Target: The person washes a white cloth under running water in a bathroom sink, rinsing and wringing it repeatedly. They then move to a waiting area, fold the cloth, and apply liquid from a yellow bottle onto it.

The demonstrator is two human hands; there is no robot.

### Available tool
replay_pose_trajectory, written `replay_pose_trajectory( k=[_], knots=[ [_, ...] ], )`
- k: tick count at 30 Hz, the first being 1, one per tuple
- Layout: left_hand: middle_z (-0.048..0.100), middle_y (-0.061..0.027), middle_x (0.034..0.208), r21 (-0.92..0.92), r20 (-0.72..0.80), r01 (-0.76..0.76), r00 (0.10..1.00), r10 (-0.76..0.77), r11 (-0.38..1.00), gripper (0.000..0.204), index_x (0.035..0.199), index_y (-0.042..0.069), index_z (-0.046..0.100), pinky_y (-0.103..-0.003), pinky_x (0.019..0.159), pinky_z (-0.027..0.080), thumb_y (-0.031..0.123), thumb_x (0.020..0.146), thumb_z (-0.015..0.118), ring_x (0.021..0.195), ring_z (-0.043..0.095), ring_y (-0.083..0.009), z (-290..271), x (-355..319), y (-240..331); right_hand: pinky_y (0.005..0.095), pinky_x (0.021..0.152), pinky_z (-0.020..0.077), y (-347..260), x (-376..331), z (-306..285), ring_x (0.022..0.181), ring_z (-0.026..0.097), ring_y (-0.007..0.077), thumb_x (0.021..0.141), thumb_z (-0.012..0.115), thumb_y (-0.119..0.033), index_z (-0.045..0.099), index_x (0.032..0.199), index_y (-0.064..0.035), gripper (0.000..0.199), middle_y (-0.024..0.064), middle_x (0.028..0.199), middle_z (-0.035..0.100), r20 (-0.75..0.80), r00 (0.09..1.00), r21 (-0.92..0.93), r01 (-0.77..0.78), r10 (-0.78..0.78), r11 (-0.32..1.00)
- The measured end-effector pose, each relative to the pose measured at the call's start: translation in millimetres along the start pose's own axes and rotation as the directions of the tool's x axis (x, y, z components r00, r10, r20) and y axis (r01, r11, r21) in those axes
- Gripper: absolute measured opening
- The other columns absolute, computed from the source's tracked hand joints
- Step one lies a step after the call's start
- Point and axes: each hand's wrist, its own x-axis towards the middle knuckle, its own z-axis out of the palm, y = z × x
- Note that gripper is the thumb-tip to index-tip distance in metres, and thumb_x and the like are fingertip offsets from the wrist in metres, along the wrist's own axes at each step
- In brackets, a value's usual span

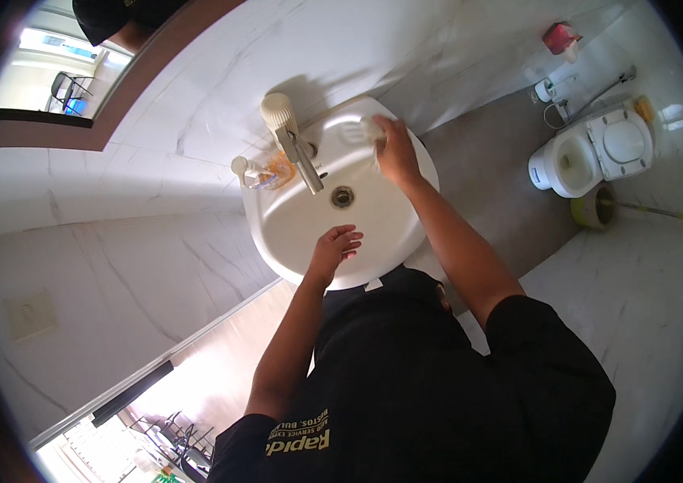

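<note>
A white wash basin (277, 221) juts from the marble wall, with a metal tap (303, 161) over its drain (342, 196). My right hand (395, 150) reaches to the basin's far rim and closes on a small pale bar of soap (372, 128) beside a ribbed soap rest (349, 132). My left hand (335, 246) hovers open over the near side of the bowl, fingers spread, holding nothing.
A pump bottle with orange liquid (271, 172) stands left of the tap. A white cylinder (278, 110) sits behind the tap. A white toilet (591, 149) is at the right, a yellow round object (591, 209) near it. A mirror (76, 72) hangs at upper left.
</note>
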Motion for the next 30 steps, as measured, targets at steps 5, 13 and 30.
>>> replay_pose_trajectory(
  k=[5, 13, 30],
  knots=[
    [0.069, -0.0115, 0.117, 0.008, 0.011, -0.017, 1.0, 0.017, 1.0, 0.037, 0.135, -0.001, 0.053, -0.03, 0.087, 0.054, 0.018, 0.103, 0.055, 0.099, 0.068, -0.0185, 11.5, 4.8, 19.7, 0.0473, 0.099, 0.047, -2.4, -15.6, 50.9, 0.113, 0.053, 0.0428, 0.088, 0.051, 0.002, 0.052, 0.136, -0.0044, 0.049, 0.0226, 0.125, 0.053, 0.069, 0.992, -0.457, 0.128, -0.108, 0.88],
    [0.071, -0.0086, 0.112, -0.018, -0.022, -0.073, 0.997, 0.072, 0.997, 0.036, 0.13, 0.001, 0.058, -0.028, 0.085, 0.053, 0.02, 0.1, 0.058, 0.096, 0.067, -0.0151, 4.1, -7.7, 19.6, 0.0407, 0.094, 0.0515, -22.7, -36.7, 6.0, 0.1, 0.066, 0.0291, 0.085, 0.065, 0.004, 0.06, 0.132, -0.0105, 0.049, 0.0137, 0.122, 0.063, 0.42, 0.903, 0.449, -0.124, -0.086, 0.885],
    [0.069, -0.0056, 0.101, 0.026, -0.1, -0.138, 0.985, 0.14, 0.99, 0.032, 0.126, 0.0, 0.06, -0.028, 0.076, 0.053, 0.02, 0.101, 0.058, 0.084, 0.065, -0.0124, -9.3, -17.5, 14.9, 0.0481, 0.088, 0.055, 13.5, -96.8, -67.1, 0.107, 0.062, 0.0363, 0.09, 0.06, -0.008, 0.066, 0.118, -0.0103, 0.029, 0.0205, 0.119, 0.059, 0.726, 0.67, -0.491, 0.35, 0.153, 0.798]
  ],
)
